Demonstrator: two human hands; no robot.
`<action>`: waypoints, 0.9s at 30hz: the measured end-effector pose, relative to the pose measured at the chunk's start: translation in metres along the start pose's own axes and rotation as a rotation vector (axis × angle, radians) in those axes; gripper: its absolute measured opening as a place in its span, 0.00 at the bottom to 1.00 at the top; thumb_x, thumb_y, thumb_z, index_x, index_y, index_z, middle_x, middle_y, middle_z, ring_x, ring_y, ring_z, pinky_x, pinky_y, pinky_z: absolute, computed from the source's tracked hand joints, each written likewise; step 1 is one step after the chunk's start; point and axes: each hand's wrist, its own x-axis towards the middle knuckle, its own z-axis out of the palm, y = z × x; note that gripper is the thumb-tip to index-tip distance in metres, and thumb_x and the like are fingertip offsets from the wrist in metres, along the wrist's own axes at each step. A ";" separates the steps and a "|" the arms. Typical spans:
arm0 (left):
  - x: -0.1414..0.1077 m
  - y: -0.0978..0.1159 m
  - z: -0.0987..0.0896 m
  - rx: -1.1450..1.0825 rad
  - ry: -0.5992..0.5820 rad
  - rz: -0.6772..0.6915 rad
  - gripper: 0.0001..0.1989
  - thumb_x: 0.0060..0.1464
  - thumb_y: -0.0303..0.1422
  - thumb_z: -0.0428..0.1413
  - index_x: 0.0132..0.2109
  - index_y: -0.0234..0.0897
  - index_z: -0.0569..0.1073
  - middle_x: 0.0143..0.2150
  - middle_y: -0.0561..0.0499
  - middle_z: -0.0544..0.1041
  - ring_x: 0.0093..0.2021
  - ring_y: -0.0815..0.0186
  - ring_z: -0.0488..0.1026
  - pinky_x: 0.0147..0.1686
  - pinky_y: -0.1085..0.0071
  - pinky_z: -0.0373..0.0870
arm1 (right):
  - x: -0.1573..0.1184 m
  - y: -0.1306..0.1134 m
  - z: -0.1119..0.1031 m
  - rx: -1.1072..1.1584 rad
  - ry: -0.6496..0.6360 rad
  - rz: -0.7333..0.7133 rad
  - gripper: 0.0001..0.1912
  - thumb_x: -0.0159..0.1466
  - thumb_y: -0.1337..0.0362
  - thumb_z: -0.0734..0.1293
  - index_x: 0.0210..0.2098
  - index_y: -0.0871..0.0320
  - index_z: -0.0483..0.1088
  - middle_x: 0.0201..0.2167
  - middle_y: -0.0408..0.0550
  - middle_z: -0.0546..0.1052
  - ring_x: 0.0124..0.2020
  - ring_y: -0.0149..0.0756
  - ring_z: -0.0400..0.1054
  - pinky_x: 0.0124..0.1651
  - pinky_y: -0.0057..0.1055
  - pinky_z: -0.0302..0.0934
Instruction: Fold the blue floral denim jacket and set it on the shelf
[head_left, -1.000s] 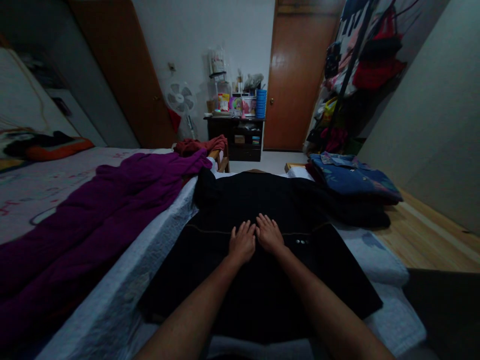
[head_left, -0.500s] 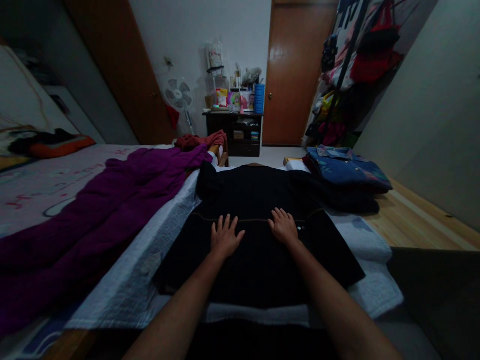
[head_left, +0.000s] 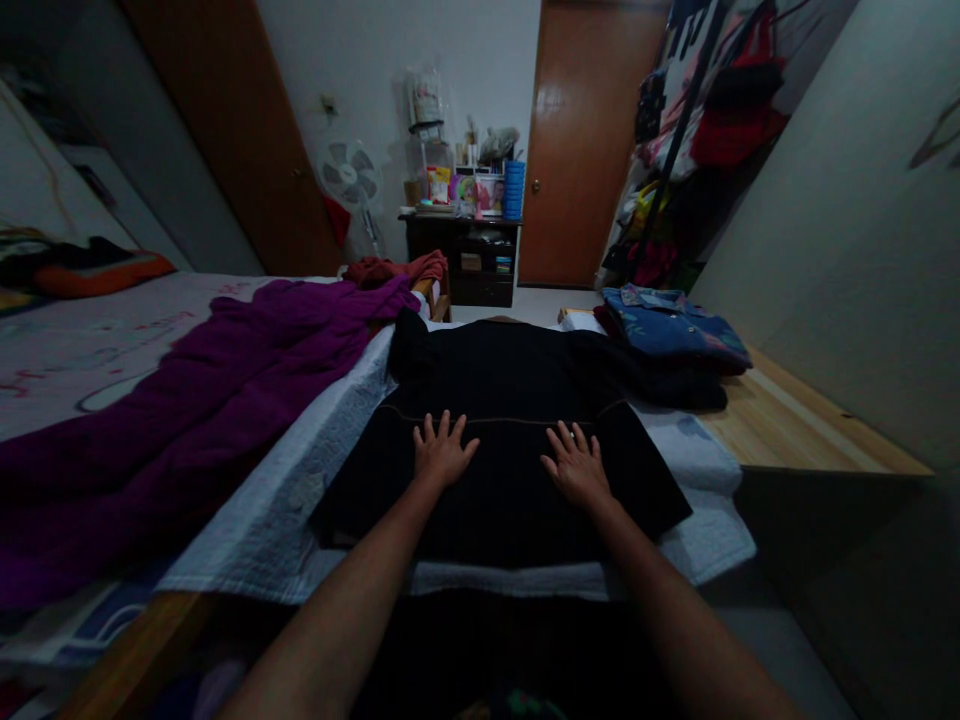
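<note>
A black garment [head_left: 502, 480] lies spread face down or flat on a pale quilted cloth [head_left: 262, 530], its sleeves out to both sides and a thin brown seam across its middle. My left hand [head_left: 442, 450] rests on the garment left of centre, fingers spread over the seam. On the right part of the garment lies my right hand [head_left: 577, 465], palm down with fingers apart, just below the seam. Neither hand grips the fabric.
A purple blanket [head_left: 247, 370] covers the bed edge at left. Folded blue clothes [head_left: 675, 325] are stacked at right beside a wooden board [head_left: 795, 415]. Farther back stand a fan [head_left: 351, 175], a dark cabinet [head_left: 461, 260] and a door [head_left: 592, 140].
My right hand has shifted slightly right on the garment, its fingers more widely spread. My left hand has moved a little left. The camera view has shifted slightly.
</note>
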 end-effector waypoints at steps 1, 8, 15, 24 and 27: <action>-0.001 0.000 0.000 0.008 0.013 0.008 0.33 0.61 0.53 0.41 0.68 0.46 0.58 0.71 0.44 0.54 0.70 0.40 0.46 0.63 0.41 0.46 | -0.006 0.001 -0.001 0.004 -0.008 0.004 0.32 0.69 0.48 0.52 0.69 0.52 0.50 0.72 0.47 0.45 0.71 0.50 0.34 0.67 0.56 0.34; -0.021 0.001 -0.006 0.042 -0.012 0.081 0.31 0.63 0.48 0.43 0.69 0.42 0.56 0.72 0.41 0.52 0.70 0.43 0.46 0.64 0.45 0.46 | -0.045 0.004 -0.006 0.031 -0.023 -0.004 0.32 0.69 0.49 0.55 0.69 0.52 0.51 0.72 0.48 0.46 0.71 0.52 0.34 0.67 0.53 0.36; -0.073 0.034 -0.011 -0.047 -0.192 0.107 0.38 0.57 0.60 0.41 0.70 0.49 0.53 0.73 0.42 0.46 0.70 0.33 0.39 0.60 0.32 0.43 | -0.063 -0.029 -0.006 0.130 -0.003 -0.058 0.28 0.69 0.58 0.56 0.67 0.57 0.55 0.71 0.53 0.48 0.71 0.49 0.40 0.67 0.52 0.39; -0.091 0.042 -0.005 -0.047 -0.005 0.290 0.30 0.64 0.50 0.39 0.69 0.49 0.54 0.72 0.52 0.53 0.71 0.50 0.45 0.64 0.38 0.45 | -0.059 -0.021 -0.009 0.162 -0.040 -0.251 0.30 0.69 0.52 0.55 0.68 0.54 0.53 0.70 0.46 0.50 0.71 0.44 0.41 0.68 0.48 0.40; -0.090 0.041 -0.007 -0.041 -0.006 0.277 0.30 0.63 0.50 0.40 0.68 0.49 0.56 0.71 0.52 0.54 0.70 0.49 0.46 0.63 0.39 0.46 | -0.062 0.000 -0.009 0.129 -0.032 -0.152 0.32 0.69 0.50 0.56 0.68 0.55 0.52 0.71 0.48 0.49 0.71 0.46 0.40 0.68 0.49 0.39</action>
